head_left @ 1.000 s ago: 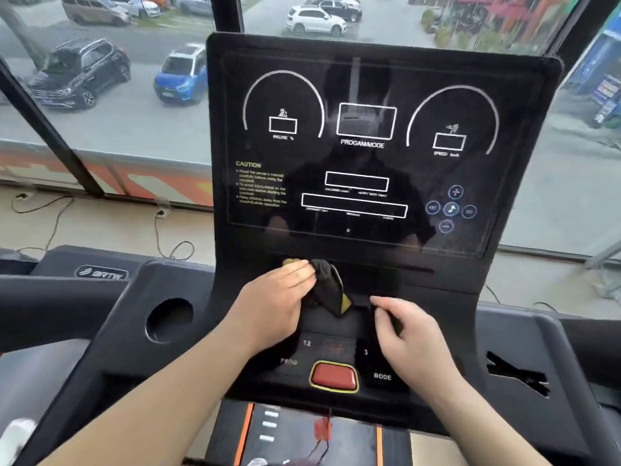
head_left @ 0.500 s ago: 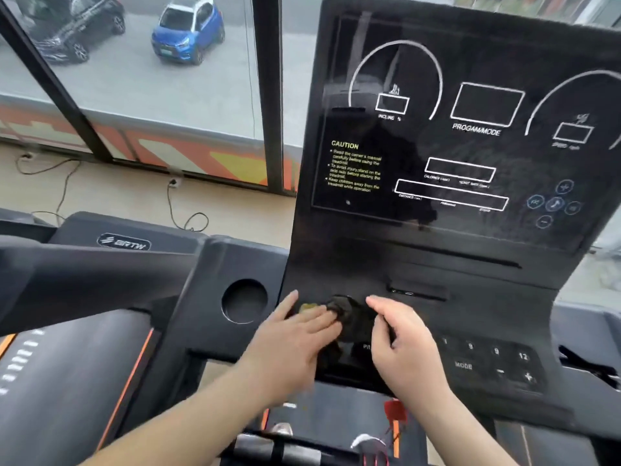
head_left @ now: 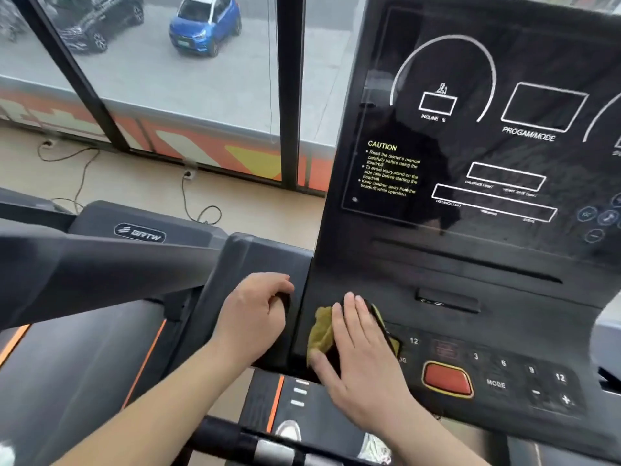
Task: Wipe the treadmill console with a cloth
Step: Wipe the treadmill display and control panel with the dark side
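The right hand (head_left: 361, 358) lies flat with its fingers straight and together, pressing the cloth (head_left: 321, 334) onto the console (head_left: 470, 264). The cloth sits under its palm and spills out on the thumb side. Just beside it, the left hand (head_left: 255, 314) hooks curled fingers over the side tray (head_left: 262, 253). The cloth looks soft, light and limp, so it is probably best driven by a flat palm over its bunched middle.

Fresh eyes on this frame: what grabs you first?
The right hand, flat, pressing a yellow cloth on the lower left of the console. The left hand curls into the cup holder beside it. Next, the red button further right and the blue car outside, top left.
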Motion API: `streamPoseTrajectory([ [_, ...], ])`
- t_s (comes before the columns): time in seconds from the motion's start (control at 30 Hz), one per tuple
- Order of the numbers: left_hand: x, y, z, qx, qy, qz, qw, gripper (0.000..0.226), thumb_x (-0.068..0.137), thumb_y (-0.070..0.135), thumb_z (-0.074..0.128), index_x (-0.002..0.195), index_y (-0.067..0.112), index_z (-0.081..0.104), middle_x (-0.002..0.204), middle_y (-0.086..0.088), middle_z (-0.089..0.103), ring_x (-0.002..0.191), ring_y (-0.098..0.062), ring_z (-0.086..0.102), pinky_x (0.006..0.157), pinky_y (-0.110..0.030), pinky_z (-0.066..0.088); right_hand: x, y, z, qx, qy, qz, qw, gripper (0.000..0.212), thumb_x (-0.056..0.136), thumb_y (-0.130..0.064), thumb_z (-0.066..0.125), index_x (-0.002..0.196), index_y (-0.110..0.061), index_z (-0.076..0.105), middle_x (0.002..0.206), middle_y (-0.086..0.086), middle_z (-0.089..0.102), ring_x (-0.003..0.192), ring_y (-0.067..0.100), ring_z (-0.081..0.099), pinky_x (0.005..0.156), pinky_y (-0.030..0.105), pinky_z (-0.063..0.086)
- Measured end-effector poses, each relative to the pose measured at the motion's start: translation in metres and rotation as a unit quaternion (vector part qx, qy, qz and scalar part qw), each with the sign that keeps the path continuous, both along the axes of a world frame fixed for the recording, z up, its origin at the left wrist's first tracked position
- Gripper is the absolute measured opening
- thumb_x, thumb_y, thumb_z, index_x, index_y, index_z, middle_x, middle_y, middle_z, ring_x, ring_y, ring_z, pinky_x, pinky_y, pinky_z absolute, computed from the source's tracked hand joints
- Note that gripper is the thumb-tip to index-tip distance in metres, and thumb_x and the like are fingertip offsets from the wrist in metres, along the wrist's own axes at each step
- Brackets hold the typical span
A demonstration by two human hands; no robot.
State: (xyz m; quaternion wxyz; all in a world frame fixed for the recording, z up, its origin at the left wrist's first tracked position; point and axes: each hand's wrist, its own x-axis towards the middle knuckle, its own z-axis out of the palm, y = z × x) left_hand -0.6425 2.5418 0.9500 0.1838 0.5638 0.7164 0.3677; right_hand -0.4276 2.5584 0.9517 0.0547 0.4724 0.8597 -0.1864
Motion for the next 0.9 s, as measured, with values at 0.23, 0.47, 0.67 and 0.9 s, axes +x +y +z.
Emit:
streamPoseTrajectory([
  [0.23, 0.01, -0.016, -0.027, 0.004, 0.063, -0.061, 0.996, 0.033, 0.085, -0.005, 0.064, 0.106, 0.015, 0.077, 0.131, -0.001, 0.068, 0.126, -0.018, 0.06, 0.099, -0.031, 0.052, -0.012, 0.035, -0.016, 0.069, 0.009, -0.1, 0.993, 0.071, 0.102, -0.05, 0.02, 0.163, -0.019, 0.0, 0.164, 0.001, -0.026, 0.156, 0.023, -0.02, 0.128, 0.045, 0.0],
  [0.47, 0.008, -0.029, -0.051, -0.022, 0.15, -0.064, 0.986, 0.042, 0.097, 0.018, 0.055, 0.138, 0.008, 0.063, 0.149, -0.009, 0.057, 0.141, -0.027, 0.049, 0.116, -0.042, 0.042, 0.012, 0.012, -0.02, 0.056, 0.013, -0.006, 0.998, 0.07, 0.099, -0.06, 0.022, 0.163, -0.031, 0.012, 0.169, -0.01, -0.008, 0.158, 0.013, -0.008, 0.127, 0.038, 0.005],
  [0.67, 0.005, -0.032, -0.062, -0.068, 0.267, -0.101, 0.956, 0.057, 0.107, 0.036, 0.027, 0.155, 0.009, 0.041, 0.165, -0.009, 0.032, 0.156, -0.024, 0.023, 0.124, -0.04, 0.016, -0.029, 0.003, -0.025, 0.077, 0.017, -0.092, 0.993, 0.071, 0.1, -0.051, 0.023, 0.163, -0.02, 0.013, 0.17, 0.003, -0.003, 0.158, 0.023, -0.006, 0.128, 0.044, 0.005],
  [0.9, 0.0, -0.036, -0.056, -0.063, 0.197, -0.113, 0.972, 0.057, 0.107, 0.039, 0.027, 0.157, 0.014, 0.038, 0.168, 0.0, 0.026, 0.157, -0.013, 0.014, 0.126, -0.033, 0.011, 0.01, 0.038, -0.02, 0.104, -0.015, -0.068, 0.992, 0.071, 0.099, -0.054, 0.019, 0.163, -0.024, 0.014, 0.17, -0.004, -0.005, 0.159, 0.017, -0.003, 0.128, 0.042, 0.012],
])
